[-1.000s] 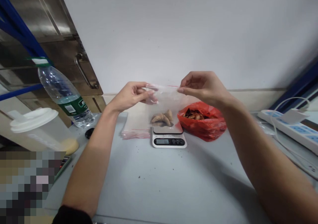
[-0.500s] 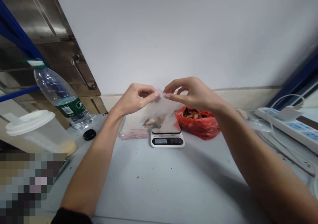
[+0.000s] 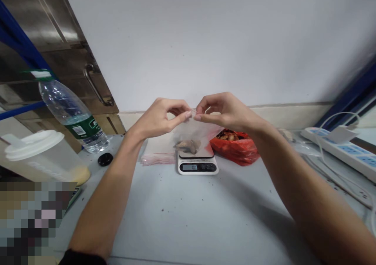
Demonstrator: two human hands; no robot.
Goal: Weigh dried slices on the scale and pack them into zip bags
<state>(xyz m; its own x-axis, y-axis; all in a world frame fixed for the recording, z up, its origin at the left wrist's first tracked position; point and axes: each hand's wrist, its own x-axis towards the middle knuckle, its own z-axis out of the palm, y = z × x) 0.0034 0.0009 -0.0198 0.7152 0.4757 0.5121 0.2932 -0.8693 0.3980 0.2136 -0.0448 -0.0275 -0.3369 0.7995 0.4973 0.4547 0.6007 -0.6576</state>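
Observation:
A thin clear plastic bag (image 3: 194, 132) hangs by its top edge between my two hands. Brownish dried pieces (image 3: 189, 146) lie in its bottom; their kind is hard to make out. My left hand (image 3: 167, 117) pinches the bag's top edge between thumb and fingers. Close beside it, my right hand (image 3: 219, 108) pinches the same edge. Behind and below the bag stands a small white kitchen scale (image 3: 197, 170), its display reading what looks like 0.0. I cannot tell whether the bag touches the scale's plate.
Left of the scale lies a stack of flat plastic bags (image 3: 157, 151). A red plastic bag (image 3: 237, 149) of dried brown pieces sits right. A water bottle (image 3: 73, 112), lidded cup (image 3: 44, 159) and black cap (image 3: 105, 159) are left; a power strip (image 3: 346, 147) with cables is right.
The bag's lower part has shifted slightly right, with the pieces in it now before the scale's plate. My left hand has moved a little right, and both hands still pinch the top edge.

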